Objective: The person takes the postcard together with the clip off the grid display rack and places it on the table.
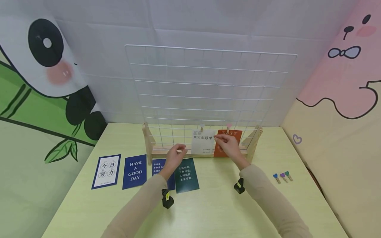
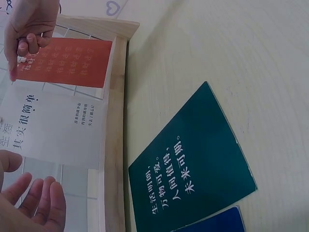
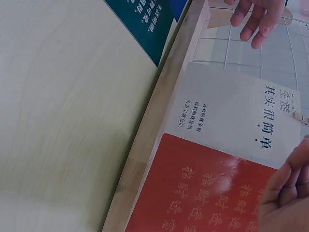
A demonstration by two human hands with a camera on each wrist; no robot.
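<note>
A white card (image 1: 203,142) with Chinese lettering hangs from a pale clip (image 1: 202,126) on the white wire grid (image 1: 166,88). My right hand (image 1: 228,145) reaches over the red card (image 2: 67,62) beside it. One outstretched finger meets the white card's right edge, other fingers are curled, and whether it pinches the edge cannot be told. That red card hangs from a pink clip (image 1: 229,126), partly hidden by the hand. Left of the white card, my left hand (image 1: 175,158) hovers with loosely bent fingers, nothing held and apart from the card.
Wooden feet (image 1: 148,142) support the grid. On the table lie a white card with a blue border (image 1: 106,172), a navy card (image 1: 134,172), a blue card (image 1: 171,183) partly behind my left hand, and a green card (image 1: 186,175). Three heart clips (image 1: 283,177) lie at right.
</note>
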